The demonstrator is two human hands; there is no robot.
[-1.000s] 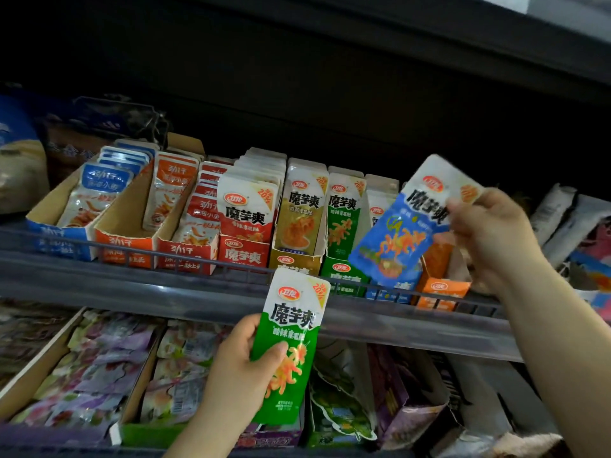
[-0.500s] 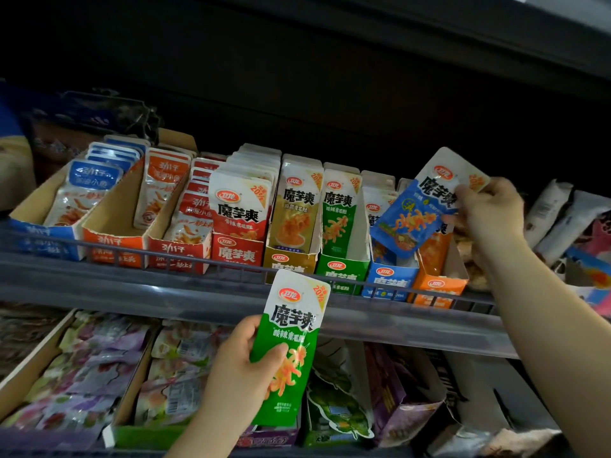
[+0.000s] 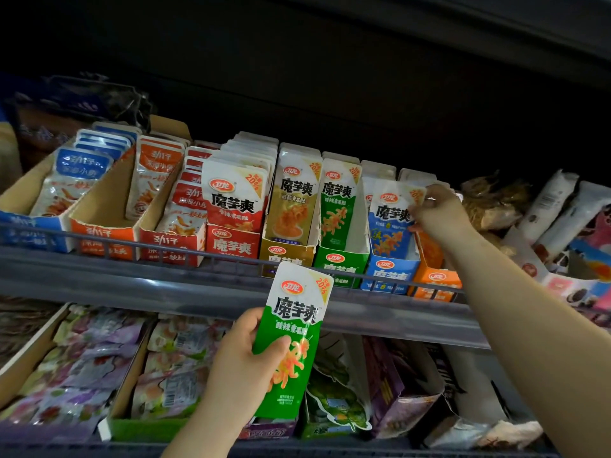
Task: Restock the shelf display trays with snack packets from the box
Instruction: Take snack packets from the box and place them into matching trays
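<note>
The left hand (image 3: 244, 365) grips the upright green packet (image 3: 297, 309) just below the green tray (image 3: 340, 264); the right hand (image 3: 436, 209) pinches the blue packet (image 3: 390, 223) right of that tray.

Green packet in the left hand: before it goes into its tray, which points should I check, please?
1. Blue packet seated in blue tray: ok.
2. Right hand free of it: not ok, fingers pinch its top corner.
3. Left hand grips green packet: ok, thumb across the front.
4. Green packet upright, print forward: ok.
5. Green packet above the shelf rail: not ok, held below it.
6. Room in green tray: cannot tell.
</note>
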